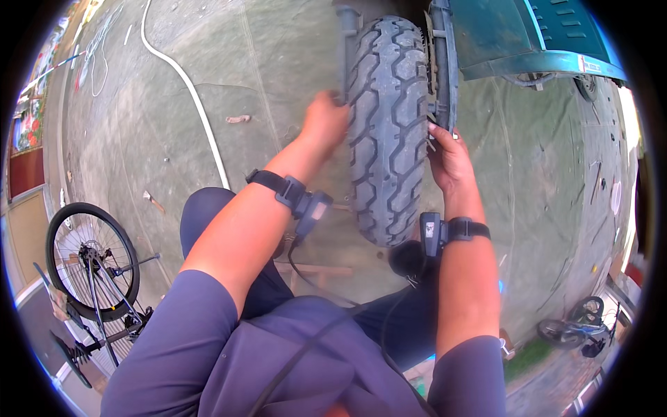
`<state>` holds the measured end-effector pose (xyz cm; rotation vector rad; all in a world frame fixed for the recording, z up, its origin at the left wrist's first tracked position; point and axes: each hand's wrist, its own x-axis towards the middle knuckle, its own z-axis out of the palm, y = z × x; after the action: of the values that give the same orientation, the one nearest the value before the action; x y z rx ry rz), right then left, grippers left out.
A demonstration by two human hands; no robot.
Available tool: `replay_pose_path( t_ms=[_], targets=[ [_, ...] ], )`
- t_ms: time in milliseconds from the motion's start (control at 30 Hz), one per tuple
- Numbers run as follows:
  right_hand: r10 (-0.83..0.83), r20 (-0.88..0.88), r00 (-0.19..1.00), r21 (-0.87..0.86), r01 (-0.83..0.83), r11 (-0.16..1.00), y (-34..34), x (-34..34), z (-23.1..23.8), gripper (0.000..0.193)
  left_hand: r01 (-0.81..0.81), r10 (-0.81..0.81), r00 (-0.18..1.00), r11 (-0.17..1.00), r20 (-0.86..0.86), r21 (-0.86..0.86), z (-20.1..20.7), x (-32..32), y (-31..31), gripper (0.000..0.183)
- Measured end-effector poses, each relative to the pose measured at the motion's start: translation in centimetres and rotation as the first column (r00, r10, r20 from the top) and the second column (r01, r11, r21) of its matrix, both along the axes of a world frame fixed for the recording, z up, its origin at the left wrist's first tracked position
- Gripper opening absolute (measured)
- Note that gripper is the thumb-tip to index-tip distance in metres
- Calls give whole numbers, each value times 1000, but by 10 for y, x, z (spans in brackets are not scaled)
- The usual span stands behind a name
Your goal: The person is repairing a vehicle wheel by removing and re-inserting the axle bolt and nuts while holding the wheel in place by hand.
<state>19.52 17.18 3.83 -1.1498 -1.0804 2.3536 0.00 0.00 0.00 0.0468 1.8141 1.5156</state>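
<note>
Right hand: the right hand is at the wheel's right flank, thumb stretched toward it by the near end of a grey metal arm; whether it pinches anything, I can't tell.
Left hand: the left hand is blurred, curled close against the left flank; its fingertips are lost to me, so I can't say whether it holds anything.
Step in hand: by my reading, handwork on both flanks of the wheel at once.
Next move: I'd say it calls for finger room beside the metal arm and even pressure from both sides.
Tyre: the thick tyre stands upright between the hands, well in from the ground sheet's side edges; dusty grey-black, chunky blocks, zigzag grooves that look deep.
Wrists: a strapped black device on the left, another on the right.
Ground sheet: greenish, a pale hose and a hammer toward its left edge.
Far right: a teal vehicle body.
Near left corner: a bicycle.
</note>
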Motion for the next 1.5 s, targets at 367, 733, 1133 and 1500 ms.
replay_pose_path(
  t_ms=[367, 733, 1133, 1500],
  targets=[
    [38, 32, 999, -11, -38, 999, -1, -1, 2, 30, 93, -147, 925, 982, -350, -167, -14, -19, 30, 47],
    [26, 59, 998, 151, -35, 988, 9, -1, 7, 41, 336, -496, 759, 853, -422, -399, 29, -28, 29, 55],
    [125, 44, 991, 206, -131, 970, 15, 5, 16, 39, 343, -545, 710, 821, -447, -457, 37, -29, 26, 50],
    [139, -25, 990, 101, -136, 986, 14, 1, 17, 45, 312, -307, 859, 948, -410, -58, -53, -41, 27, 33]
  ],
)
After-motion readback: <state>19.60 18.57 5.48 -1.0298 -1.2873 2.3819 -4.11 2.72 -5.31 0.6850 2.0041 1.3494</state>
